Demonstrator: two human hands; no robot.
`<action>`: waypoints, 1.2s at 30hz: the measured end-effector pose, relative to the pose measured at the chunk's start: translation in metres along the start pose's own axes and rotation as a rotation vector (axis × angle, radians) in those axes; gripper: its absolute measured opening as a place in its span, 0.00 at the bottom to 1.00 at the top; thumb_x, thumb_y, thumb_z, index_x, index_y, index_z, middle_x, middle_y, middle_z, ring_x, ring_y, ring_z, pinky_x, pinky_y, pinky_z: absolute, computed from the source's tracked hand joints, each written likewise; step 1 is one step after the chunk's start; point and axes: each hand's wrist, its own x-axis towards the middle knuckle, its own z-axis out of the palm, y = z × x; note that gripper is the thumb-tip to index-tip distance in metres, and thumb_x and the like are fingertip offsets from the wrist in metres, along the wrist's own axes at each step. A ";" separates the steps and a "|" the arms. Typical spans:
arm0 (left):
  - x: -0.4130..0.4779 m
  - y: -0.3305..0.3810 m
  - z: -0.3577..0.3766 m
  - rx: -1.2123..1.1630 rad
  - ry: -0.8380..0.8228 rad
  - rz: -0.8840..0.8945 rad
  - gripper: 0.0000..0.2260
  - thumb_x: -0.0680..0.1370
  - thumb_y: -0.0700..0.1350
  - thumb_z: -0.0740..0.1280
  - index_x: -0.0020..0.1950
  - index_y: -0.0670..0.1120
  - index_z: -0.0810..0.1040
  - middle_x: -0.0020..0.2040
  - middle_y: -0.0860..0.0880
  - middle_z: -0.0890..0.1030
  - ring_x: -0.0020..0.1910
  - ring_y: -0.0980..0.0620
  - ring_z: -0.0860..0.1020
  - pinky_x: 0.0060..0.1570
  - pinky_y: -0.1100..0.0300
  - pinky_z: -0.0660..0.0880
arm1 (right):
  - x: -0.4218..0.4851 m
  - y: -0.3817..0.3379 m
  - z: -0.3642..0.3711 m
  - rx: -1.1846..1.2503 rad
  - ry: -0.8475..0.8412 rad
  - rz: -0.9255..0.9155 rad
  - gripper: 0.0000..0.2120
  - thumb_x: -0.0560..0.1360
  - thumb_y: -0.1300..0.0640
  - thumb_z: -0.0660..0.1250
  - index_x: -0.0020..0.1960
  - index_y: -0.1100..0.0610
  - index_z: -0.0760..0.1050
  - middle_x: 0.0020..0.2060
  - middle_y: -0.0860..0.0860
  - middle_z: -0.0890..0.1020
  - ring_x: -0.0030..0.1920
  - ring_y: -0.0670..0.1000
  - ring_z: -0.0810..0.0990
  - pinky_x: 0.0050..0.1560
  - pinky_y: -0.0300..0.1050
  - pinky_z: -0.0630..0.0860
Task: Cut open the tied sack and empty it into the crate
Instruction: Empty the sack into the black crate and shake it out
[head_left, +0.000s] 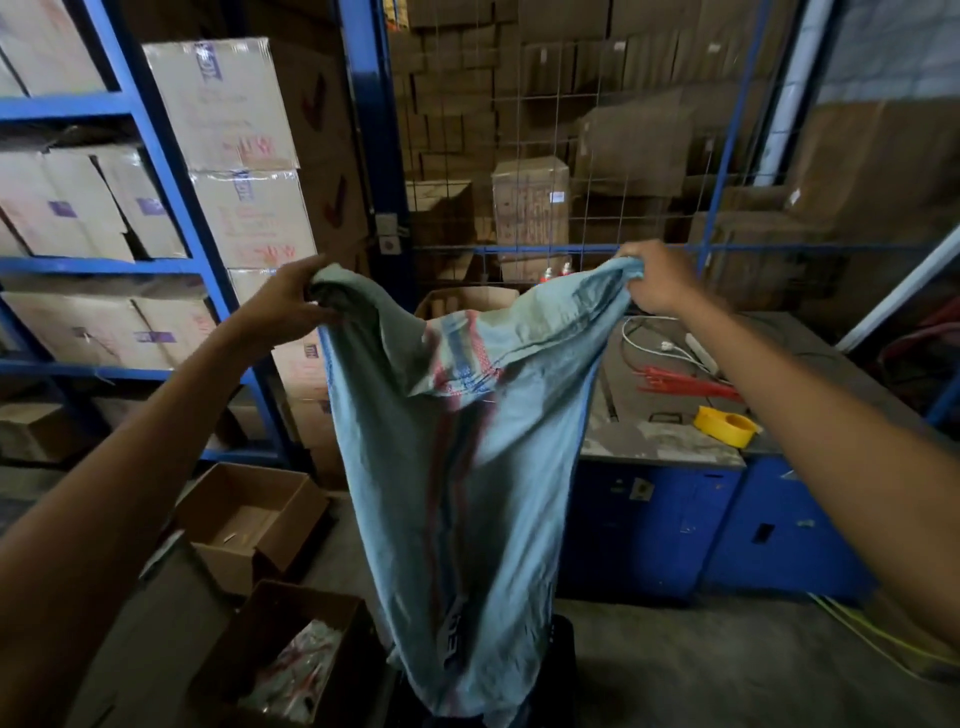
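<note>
A pale blue woven sack (467, 447) with red and blue stripes hangs limp and upside down in front of me. My left hand (285, 306) grips one upper corner and my right hand (660, 278) grips the other, both held up at chest height. The sack's lower end drops into a dark crate (563, 660) on the floor, which the cloth mostly hides. I cannot see what lies inside the crate.
Blue shelving (156, 140) stacked with cardboard boxes fills the left. Two open cartons (249, 519) sit on the floor at lower left, the nearer one (291, 654) holding packets. A blue workbench (675, 431) on the right carries yellow tape (727, 423), red ties (685, 387) and a white cable.
</note>
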 end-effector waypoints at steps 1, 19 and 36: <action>0.004 0.009 -0.001 0.012 0.054 0.066 0.16 0.74 0.28 0.71 0.55 0.44 0.77 0.47 0.48 0.80 0.50 0.56 0.80 0.47 0.72 0.76 | 0.002 -0.009 -0.005 0.069 0.037 -0.044 0.14 0.70 0.71 0.65 0.50 0.59 0.82 0.48 0.61 0.85 0.52 0.60 0.83 0.43 0.44 0.71; 0.060 0.119 0.070 -0.697 -0.044 0.092 0.08 0.83 0.48 0.65 0.52 0.48 0.83 0.44 0.53 0.89 0.45 0.55 0.87 0.44 0.63 0.82 | 0.002 -0.152 -0.055 0.564 0.178 -0.143 0.24 0.69 0.55 0.77 0.61 0.51 0.70 0.57 0.52 0.77 0.52 0.48 0.78 0.47 0.43 0.78; 0.010 0.085 0.075 -0.671 0.129 0.039 0.18 0.86 0.49 0.57 0.69 0.38 0.74 0.62 0.40 0.81 0.60 0.47 0.81 0.63 0.49 0.77 | -0.057 -0.120 -0.066 1.610 -0.628 0.279 0.12 0.76 0.60 0.67 0.36 0.57 0.85 0.24 0.48 0.79 0.26 0.46 0.80 0.31 0.41 0.79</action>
